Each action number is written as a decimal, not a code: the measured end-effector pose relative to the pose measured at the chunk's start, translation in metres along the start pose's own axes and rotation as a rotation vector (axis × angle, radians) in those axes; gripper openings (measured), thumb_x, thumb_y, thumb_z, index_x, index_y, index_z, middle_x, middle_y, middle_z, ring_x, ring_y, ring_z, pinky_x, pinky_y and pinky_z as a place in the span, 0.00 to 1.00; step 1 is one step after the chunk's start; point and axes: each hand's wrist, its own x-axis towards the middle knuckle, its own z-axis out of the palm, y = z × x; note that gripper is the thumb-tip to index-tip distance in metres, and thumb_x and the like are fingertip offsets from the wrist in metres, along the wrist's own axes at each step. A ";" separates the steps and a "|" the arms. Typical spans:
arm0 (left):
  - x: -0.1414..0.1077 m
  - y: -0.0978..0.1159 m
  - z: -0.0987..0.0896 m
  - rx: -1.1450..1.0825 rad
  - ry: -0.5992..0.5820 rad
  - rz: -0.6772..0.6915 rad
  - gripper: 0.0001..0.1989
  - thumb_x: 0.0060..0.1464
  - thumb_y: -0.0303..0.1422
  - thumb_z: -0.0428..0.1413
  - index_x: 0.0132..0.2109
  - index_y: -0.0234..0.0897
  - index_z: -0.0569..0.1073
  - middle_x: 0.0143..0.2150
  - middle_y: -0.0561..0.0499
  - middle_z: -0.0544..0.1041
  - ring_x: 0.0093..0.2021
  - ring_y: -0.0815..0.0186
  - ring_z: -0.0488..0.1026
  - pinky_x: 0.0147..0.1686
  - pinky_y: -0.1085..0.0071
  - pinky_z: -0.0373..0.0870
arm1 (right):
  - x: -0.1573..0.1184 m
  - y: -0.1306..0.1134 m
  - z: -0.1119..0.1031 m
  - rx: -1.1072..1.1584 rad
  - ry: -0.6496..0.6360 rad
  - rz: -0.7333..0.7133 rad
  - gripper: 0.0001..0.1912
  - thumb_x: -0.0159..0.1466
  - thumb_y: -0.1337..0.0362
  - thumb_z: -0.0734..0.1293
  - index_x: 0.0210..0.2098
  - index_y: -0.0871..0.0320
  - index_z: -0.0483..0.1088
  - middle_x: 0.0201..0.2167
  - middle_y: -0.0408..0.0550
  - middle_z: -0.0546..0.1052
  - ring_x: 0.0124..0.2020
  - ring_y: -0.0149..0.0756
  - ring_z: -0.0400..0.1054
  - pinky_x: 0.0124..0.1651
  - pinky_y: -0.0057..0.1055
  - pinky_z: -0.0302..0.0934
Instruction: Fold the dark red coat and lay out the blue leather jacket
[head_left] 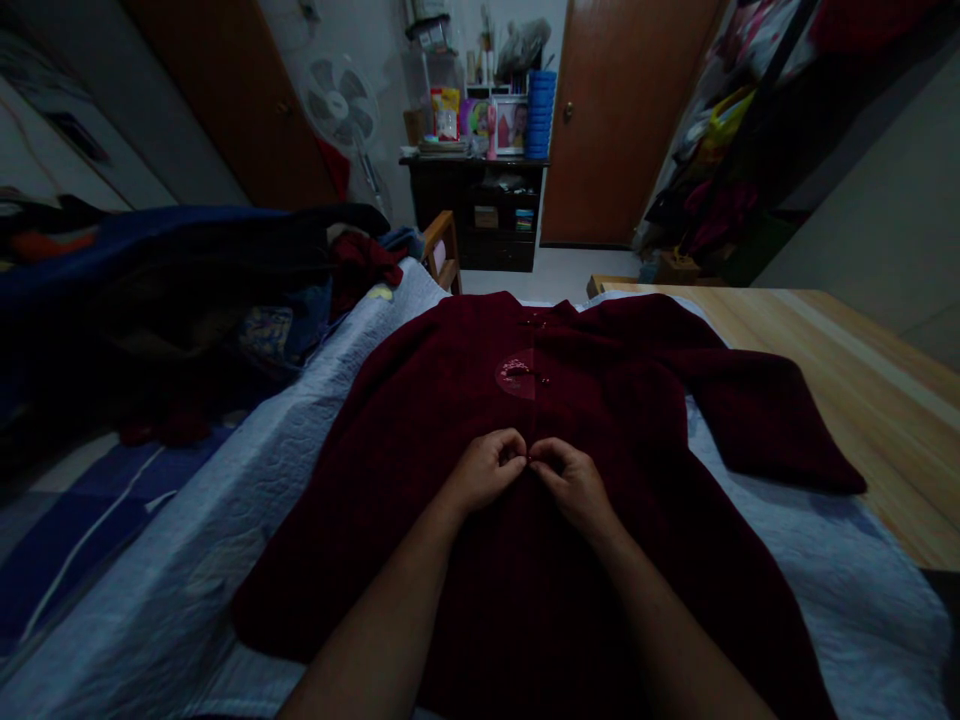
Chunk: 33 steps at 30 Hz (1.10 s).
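A dark red coat (465, 390) lies spread out with its front up and its collar at the far end. Both hands meet at its centre front, well below a round embroidered patch (516, 372). With thumb and forefinger pinched together, my left hand (484, 470) grips one side of a small button fastening (529, 459). My right hand (576, 485) pinches the other side of that fastening, fingertips almost touching the left ones. Small dark red fastenings (534, 322) also show near the collar. The fingers hide most of the fastening being held.
Under the coat is a pale quilted cover (300, 480). To the right, a wooden board (817, 350) runs beside a sleeve (780, 420). Piled clothes (187, 290) lie at left. Farther back stand a fan (343, 100), a dark cabinet (472, 215) and a wooden door (607, 170).
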 end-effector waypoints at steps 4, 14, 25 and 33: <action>0.002 -0.008 0.002 -0.161 0.011 -0.059 0.07 0.46 0.24 0.51 0.35 0.36 0.71 0.29 0.56 0.70 0.29 0.71 0.65 0.31 0.76 0.61 | 0.000 0.000 -0.002 -0.028 -0.017 0.013 0.07 0.58 0.67 0.63 0.35 0.55 0.72 0.34 0.44 0.76 0.38 0.36 0.70 0.44 0.31 0.61; 0.004 -0.012 0.004 -0.261 0.035 -0.115 0.08 0.43 0.23 0.53 0.35 0.35 0.71 0.27 0.57 0.68 0.27 0.73 0.63 0.27 0.78 0.58 | 0.001 0.001 -0.001 0.024 0.006 0.022 0.06 0.58 0.66 0.64 0.35 0.56 0.71 0.33 0.44 0.75 0.37 0.35 0.69 0.43 0.31 0.62; 0.003 -0.011 0.004 -0.035 0.057 -0.007 0.10 0.48 0.24 0.53 0.37 0.36 0.75 0.35 0.51 0.74 0.35 0.68 0.70 0.37 0.73 0.66 | 0.001 0.003 0.001 -0.083 0.049 -0.044 0.06 0.59 0.67 0.64 0.34 0.56 0.74 0.34 0.46 0.76 0.37 0.35 0.71 0.43 0.31 0.62; 0.003 -0.012 0.003 0.081 0.063 0.015 0.11 0.49 0.24 0.55 0.39 0.37 0.78 0.37 0.51 0.76 0.36 0.67 0.72 0.40 0.73 0.68 | 0.000 0.002 0.003 -0.168 0.063 -0.057 0.10 0.59 0.69 0.62 0.35 0.56 0.75 0.35 0.47 0.78 0.38 0.36 0.72 0.44 0.32 0.64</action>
